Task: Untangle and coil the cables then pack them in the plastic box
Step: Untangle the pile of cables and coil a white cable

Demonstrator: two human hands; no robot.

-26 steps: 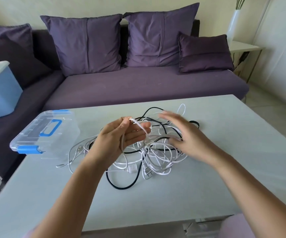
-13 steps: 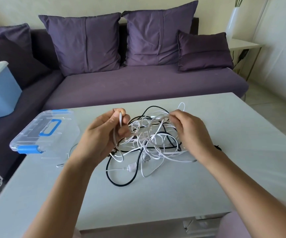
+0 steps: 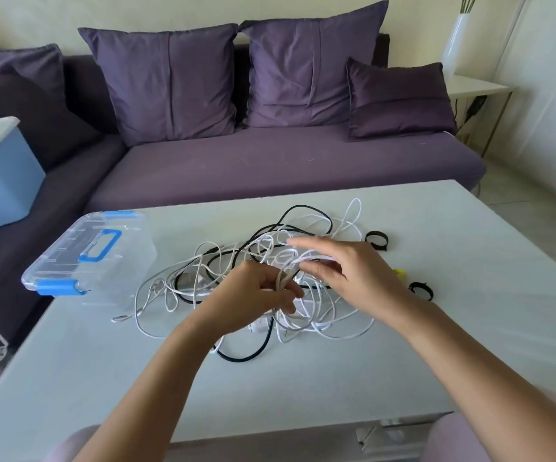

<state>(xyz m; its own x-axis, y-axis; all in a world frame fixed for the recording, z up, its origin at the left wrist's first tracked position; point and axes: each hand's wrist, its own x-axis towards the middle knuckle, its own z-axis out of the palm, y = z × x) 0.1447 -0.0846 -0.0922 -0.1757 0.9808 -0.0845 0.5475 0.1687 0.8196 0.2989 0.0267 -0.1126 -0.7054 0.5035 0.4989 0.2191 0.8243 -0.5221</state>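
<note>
A tangle of white and black cables (image 3: 223, 271) lies in the middle of the pale table (image 3: 303, 378). My left hand (image 3: 253, 295) is low over the pile and pinches a bunch of white cable strands between thumb and fingers. My right hand (image 3: 346, 275) hovers just right of it with fingers spread and blurred, white strands lying under its fingertips; no firm grip shows. The clear plastic box (image 3: 93, 255) with blue latches and a blue handle sits closed at the table's left edge.
Two black strap loops (image 3: 377, 240) (image 3: 420, 290) and a small yellow piece (image 3: 399, 272) lie right of the pile. A purple sofa (image 3: 270, 161) with cushions runs behind the table. A blue bin (image 3: 0, 178) stands on its left part.
Both hands have dropped from holding the cables up. The pile has settled and spread on the table. My right hand has let go and opened; my left still pinches white strands.
</note>
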